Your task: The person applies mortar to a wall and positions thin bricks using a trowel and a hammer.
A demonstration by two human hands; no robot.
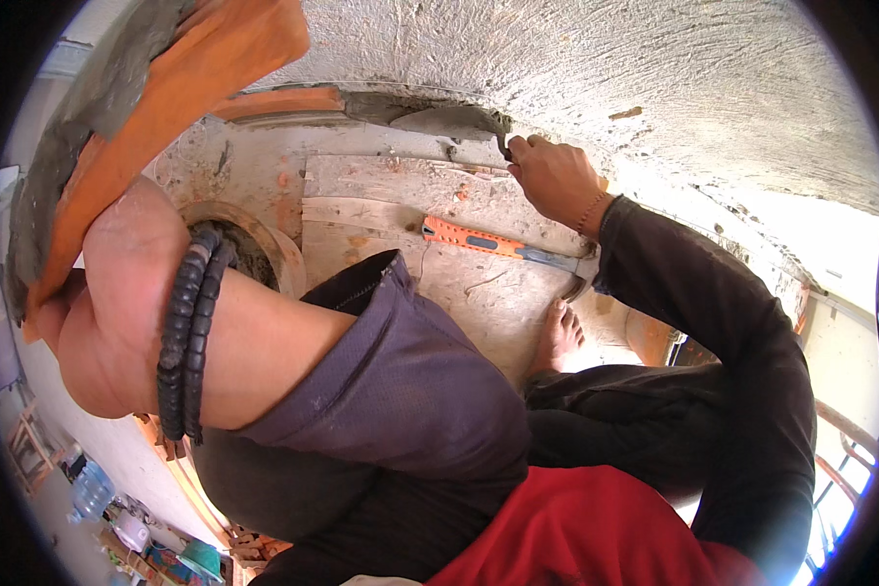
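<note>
My left hand [117, 293] grips a long orange clay piece [205, 73] coated along one side with grey mortar [98, 137], raised at the upper left, its fingers mostly hidden. My right hand [547, 181] is closed on the dark handle of a trowel [439, 122], whose blade rests by a band of mortar [376, 107] at the foot of the rough plastered wall [606, 49]. Another orange piece [278, 103] lies along that band, left of the trowel. A hammer [469, 236] with an orange-and-grey handle lies on the worn board [361, 210] below my right hand.
A round bucket [283, 249] holding grey material sits behind my left forearm. My bare foot [557, 342] rests beside the hammer's head. At the lower left are a blue water jug [93, 488], a green basin [200, 559] and some broken orange pieces [254, 547].
</note>
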